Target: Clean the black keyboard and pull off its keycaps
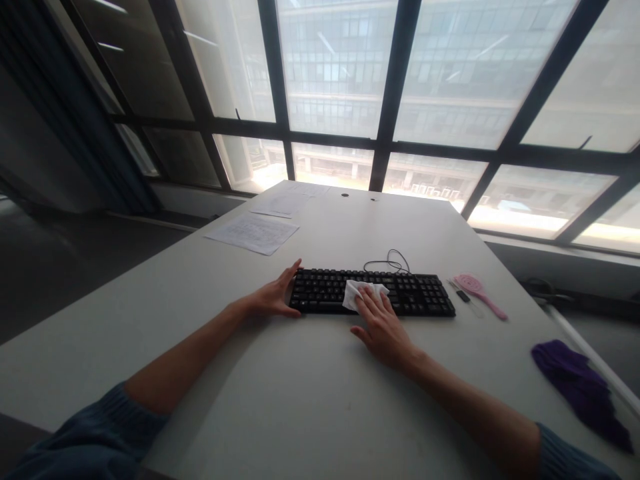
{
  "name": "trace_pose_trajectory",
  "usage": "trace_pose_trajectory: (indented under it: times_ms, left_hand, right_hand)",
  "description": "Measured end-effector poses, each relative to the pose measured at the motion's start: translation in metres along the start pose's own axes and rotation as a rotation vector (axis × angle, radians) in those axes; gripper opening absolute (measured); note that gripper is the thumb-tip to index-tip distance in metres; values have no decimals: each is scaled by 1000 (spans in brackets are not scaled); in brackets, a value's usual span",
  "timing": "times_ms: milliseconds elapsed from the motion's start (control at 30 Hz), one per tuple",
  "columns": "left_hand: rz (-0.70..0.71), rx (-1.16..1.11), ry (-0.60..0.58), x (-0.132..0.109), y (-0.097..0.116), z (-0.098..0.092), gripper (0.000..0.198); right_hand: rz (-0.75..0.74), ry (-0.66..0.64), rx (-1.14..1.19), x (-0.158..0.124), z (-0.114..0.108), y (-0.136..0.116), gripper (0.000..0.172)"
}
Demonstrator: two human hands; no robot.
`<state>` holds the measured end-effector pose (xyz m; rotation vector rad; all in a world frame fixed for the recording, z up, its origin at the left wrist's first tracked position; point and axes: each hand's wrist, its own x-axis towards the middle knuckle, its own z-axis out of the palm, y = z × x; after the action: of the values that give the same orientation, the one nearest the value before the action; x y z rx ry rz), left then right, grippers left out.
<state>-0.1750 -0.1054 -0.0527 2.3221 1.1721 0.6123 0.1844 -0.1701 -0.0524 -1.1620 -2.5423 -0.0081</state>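
Note:
A black keyboard (pixel 320 291) lies flat on the white table, its thin cable (pixel 395 261) looped behind it. My left hand (pixel 275 295) grips the keyboard's left end, thumb at the front corner and fingers at the back corner. On the middle keys, right of centre, is a crumpled white wipe (pixel 351 293). My right hand (pixel 383 327) holds this wipe under its fingers, pressed down on the keys, with the thumb out to the left over the table. Some keys are hidden beneath the wipe and fingers.
Right of the keyboard lie a pink hairbrush (pixel 477 290) and a small brush with a dark grip (pixel 463 295). A purple cloth (pixel 575 380) rests near the table's right edge. Written sheets of paper (pixel 253 233) are at the back left. Large windows (pixel 335 73) rise behind the table (pixel 280 393).

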Motion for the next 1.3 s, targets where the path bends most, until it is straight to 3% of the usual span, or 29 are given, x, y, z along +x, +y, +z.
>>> trace_pose_trajectory:
  times_ms: [767,1033,1300]
  left_hand:
    - [-21,17,-4,0,5,-2,141]
    - [-2,9,1,0,1,-1,140]
    - [1,-2,-3,0,-5,0,140]
  right_hand:
    - [55,4,0,2,-2,-4,60]
    - [158,11,-63,-1,4,-2,65]
    - [382,54,-118,-2,8,11,68]
